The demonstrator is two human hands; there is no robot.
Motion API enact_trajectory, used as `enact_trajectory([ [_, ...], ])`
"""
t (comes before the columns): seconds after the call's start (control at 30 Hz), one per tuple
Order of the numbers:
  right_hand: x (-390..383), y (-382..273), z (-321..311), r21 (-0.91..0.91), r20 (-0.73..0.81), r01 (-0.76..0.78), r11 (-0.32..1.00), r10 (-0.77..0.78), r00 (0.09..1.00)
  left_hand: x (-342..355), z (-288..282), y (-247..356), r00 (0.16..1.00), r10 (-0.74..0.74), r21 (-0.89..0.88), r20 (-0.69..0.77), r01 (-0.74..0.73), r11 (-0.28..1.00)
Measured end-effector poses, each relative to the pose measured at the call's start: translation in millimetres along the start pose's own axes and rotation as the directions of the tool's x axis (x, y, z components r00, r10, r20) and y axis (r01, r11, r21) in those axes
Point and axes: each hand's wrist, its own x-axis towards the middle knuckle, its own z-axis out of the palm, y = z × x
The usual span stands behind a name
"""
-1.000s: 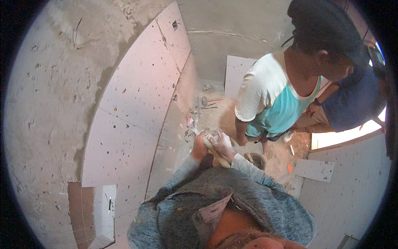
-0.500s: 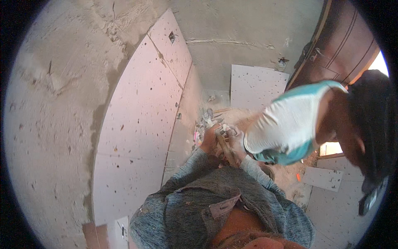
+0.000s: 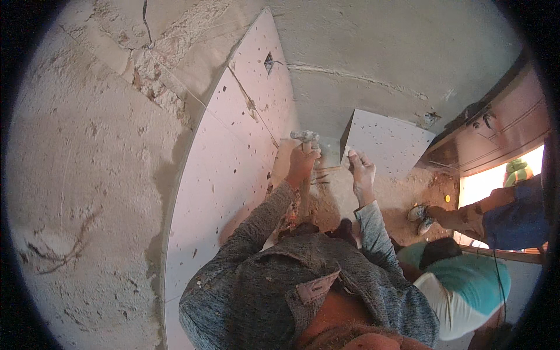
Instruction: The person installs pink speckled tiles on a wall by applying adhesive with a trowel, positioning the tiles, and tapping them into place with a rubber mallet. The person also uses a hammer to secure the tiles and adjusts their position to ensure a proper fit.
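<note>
Hammer in left hand, chisel in right hand

hammer | metal head up, wooden handle upright | chisel | small, beside speckled tile

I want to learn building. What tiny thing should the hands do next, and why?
Probably bring the hammer in the left hand down gently, because its head is raised near the wall tile, while the right hand steadies the leaning tile.

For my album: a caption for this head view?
Left hand grips a hammer; right hand touches a pale tile.
</note>
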Motion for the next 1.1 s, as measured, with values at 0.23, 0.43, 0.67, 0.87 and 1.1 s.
enact_trajectory([
  [0.23,83,-43,32,0.132,0.082,0.082,0.988,-0.093,0.992,85,-11,4,0.984,0.094,0.24,-0.154,-0.055,0.969],
  [0.43,176,-110,94,-0.025,0.148,0.263,0.965,-0.257,0.955,150,-21,-6,0.916,0.359,0.433,-0.181,-0.254,0.865],
  [0.67,307,-167,187,-0.159,0.281,0.579,0.8,-0.525,0.803,236,-17,7,0.888,0.417,0.565,-0.194,-0.247,0.787],
  [0.87,360,-199,242,-0.195,0.421,0.743,0.641,-0.629,0.653,319,-10,15,0.829,0.552,0.73,-0.088,-0.323,0.602],
  [1.1,404,-180,296,-0.169,0.459,0.938,0.301,-0.818,0.345,355,-6,45,0.861,0.414,0.745,-0.295,-0.064,0.664],
])
